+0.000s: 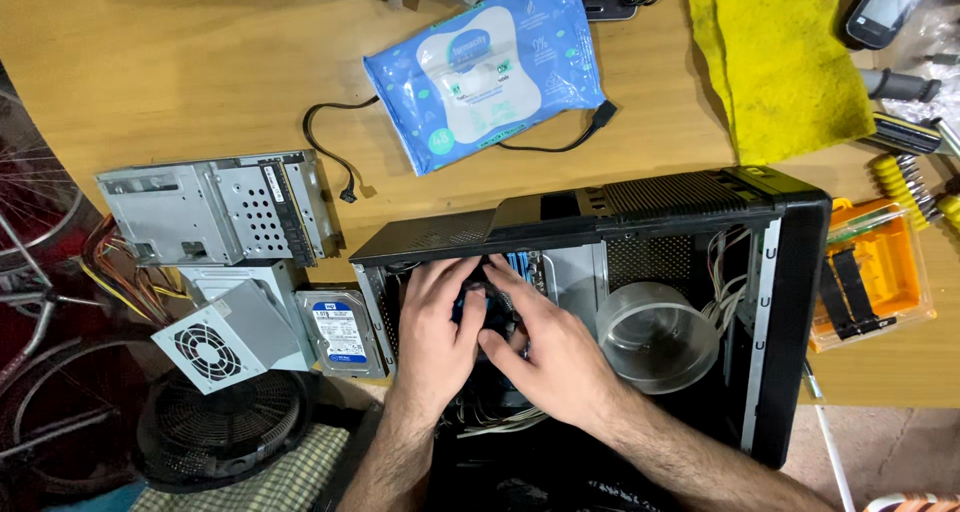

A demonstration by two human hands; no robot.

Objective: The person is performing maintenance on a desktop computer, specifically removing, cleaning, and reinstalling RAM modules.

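Note:
An open black computer case (790, 272) lies on its side on the wooden table. Both my hands reach inside it. My left hand (432, 332) and my right hand (545, 347) press together around a dark part (478, 305) deep in the case; most of that part is hidden by my fingers. Blue slots (522, 264) show just beyond my fingertips. A clear round plastic cover (650, 334) sits inside the case to the right of my right hand, next to a bundle of white wires (722, 307).
Left of the case lie a hard drive (340, 334), a grey power supply with a fan (225, 340) and a metal drive cage (215, 210). Behind it are a blue pack of wipes (490, 67), a black cable (330, 147) and a yellow cloth (790, 57). An orange tool box (875, 272) and screwdrivers (905, 177) lie right.

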